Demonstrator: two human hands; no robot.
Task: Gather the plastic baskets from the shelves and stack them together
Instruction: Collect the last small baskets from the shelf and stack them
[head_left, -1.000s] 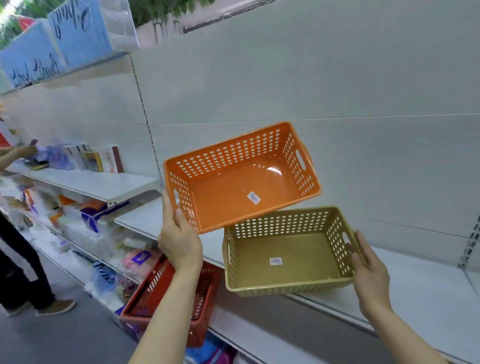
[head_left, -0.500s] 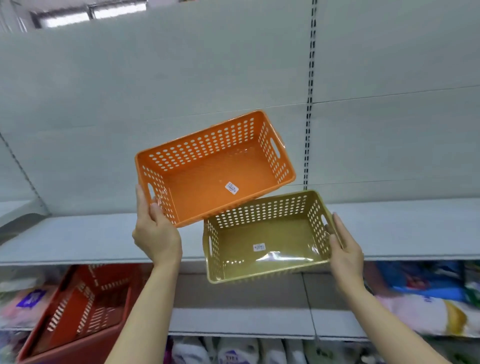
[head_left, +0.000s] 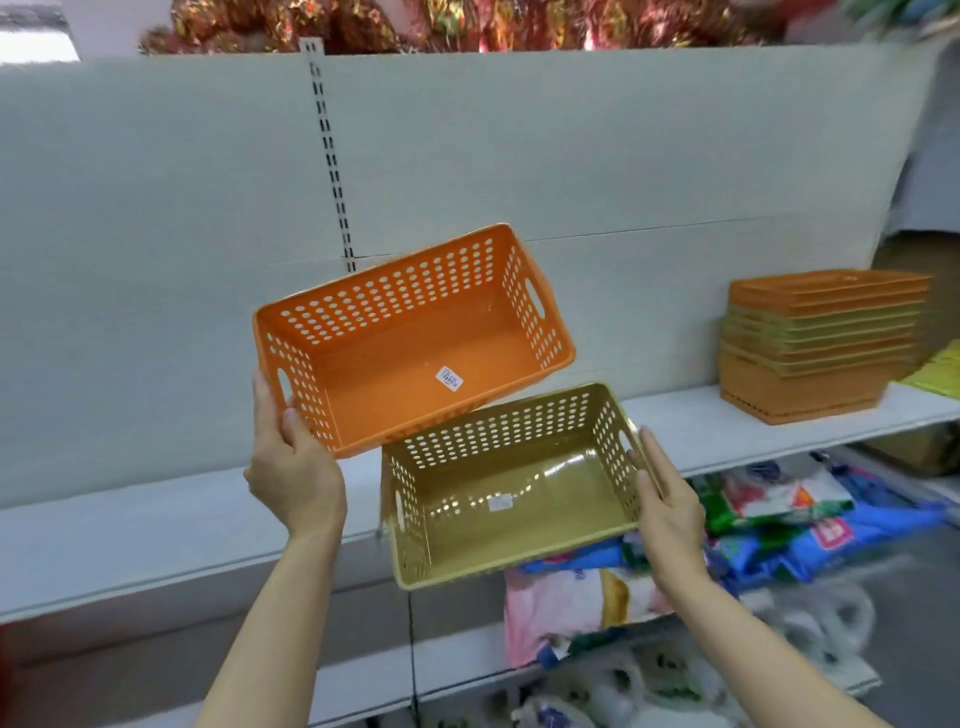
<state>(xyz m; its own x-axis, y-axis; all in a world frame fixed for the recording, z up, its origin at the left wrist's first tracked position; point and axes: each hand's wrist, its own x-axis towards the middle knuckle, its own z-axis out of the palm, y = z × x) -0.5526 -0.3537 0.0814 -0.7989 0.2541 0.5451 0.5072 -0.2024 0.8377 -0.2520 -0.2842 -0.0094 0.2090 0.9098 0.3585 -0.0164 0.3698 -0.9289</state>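
My left hand (head_left: 291, 467) grips the left end of an orange perforated basket (head_left: 395, 364), held tilted in the air with a white label on its floor. My right hand (head_left: 667, 512) holds the right end of an olive-tan perforated basket (head_left: 514, 499), just below and to the right of the orange one; their rims overlap. A stack of several nested orange and olive baskets (head_left: 815, 343) stands on the white shelf (head_left: 685, 431) at the right.
A grey back panel with a slotted upright (head_left: 332, 171) rises behind the shelf. Packaged goods in bright bags (head_left: 779, 509) fill the lower shelves at the right. Red and gold decorations (head_left: 415, 23) sit on top.
The view has swung right along the shelving. The red basket at lower left has left the view and the basket stack has come in at the right. Both hands still carry their baskets.
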